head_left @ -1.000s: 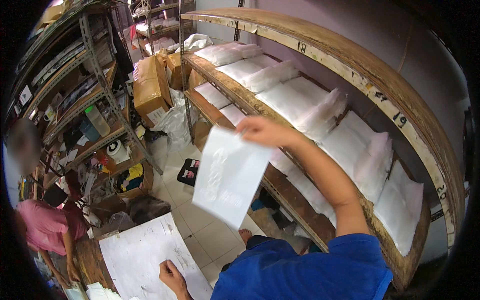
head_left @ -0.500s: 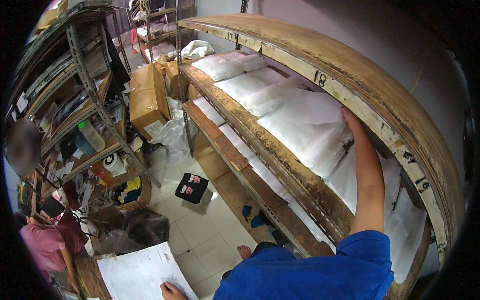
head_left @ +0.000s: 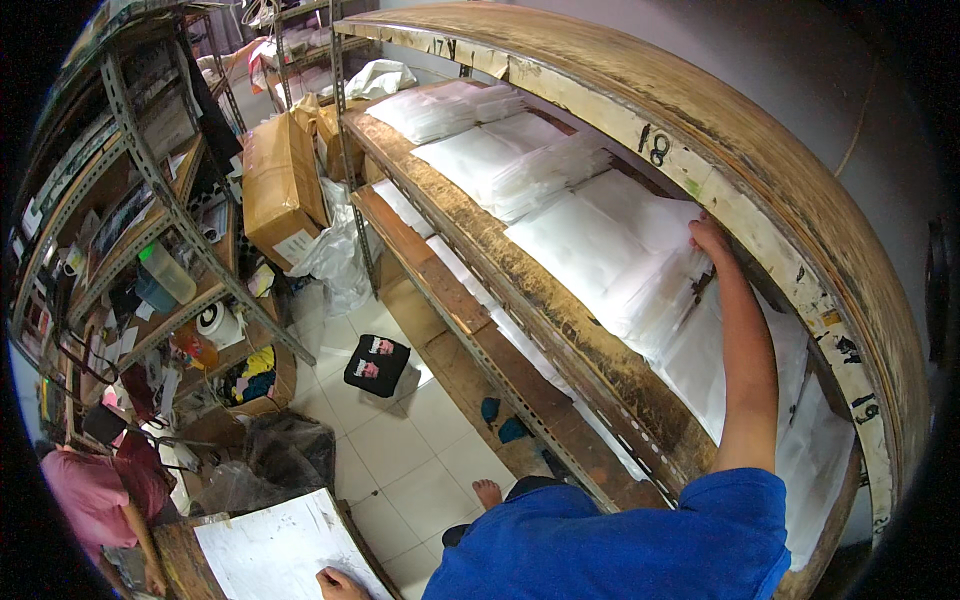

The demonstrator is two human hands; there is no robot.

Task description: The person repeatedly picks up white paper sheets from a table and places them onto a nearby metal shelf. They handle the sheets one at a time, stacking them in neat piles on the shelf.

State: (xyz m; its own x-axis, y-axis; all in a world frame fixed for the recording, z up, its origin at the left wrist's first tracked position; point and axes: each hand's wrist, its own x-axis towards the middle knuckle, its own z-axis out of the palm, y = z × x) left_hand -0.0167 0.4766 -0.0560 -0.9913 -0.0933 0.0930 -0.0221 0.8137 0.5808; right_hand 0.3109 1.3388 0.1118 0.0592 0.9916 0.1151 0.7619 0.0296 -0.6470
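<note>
My right arm, in a blue sleeve, reaches over the shelf point(head_left: 560, 270). At the far edge of a stack of thin clear plastic bags point(head_left: 590, 255), my right hand point(head_left: 708, 236) pinches a raised corner of the top bag with curled fingers. Similar bag stacks lie on both sides along the same shelf. My left hand point(head_left: 342, 584) rests at the lower edge of the picture on a white sheet point(head_left: 270, 545), fingers bent in. Whatever it may hold is hidden.
The upper shelf board point(head_left: 640, 120) arches close above my right hand. A black padded stool point(head_left: 377, 365) stands on the tiles. Cardboard boxes point(head_left: 280, 190) sit behind it. At the left, a person in pink point(head_left: 95, 495) works beside a cluttered metal rack point(head_left: 150, 190).
The view has shifted slightly. The far corner of the top bag now stands lifted at my right hand, whose fingers have curled in. My left hand stays on the white sheet.
</note>
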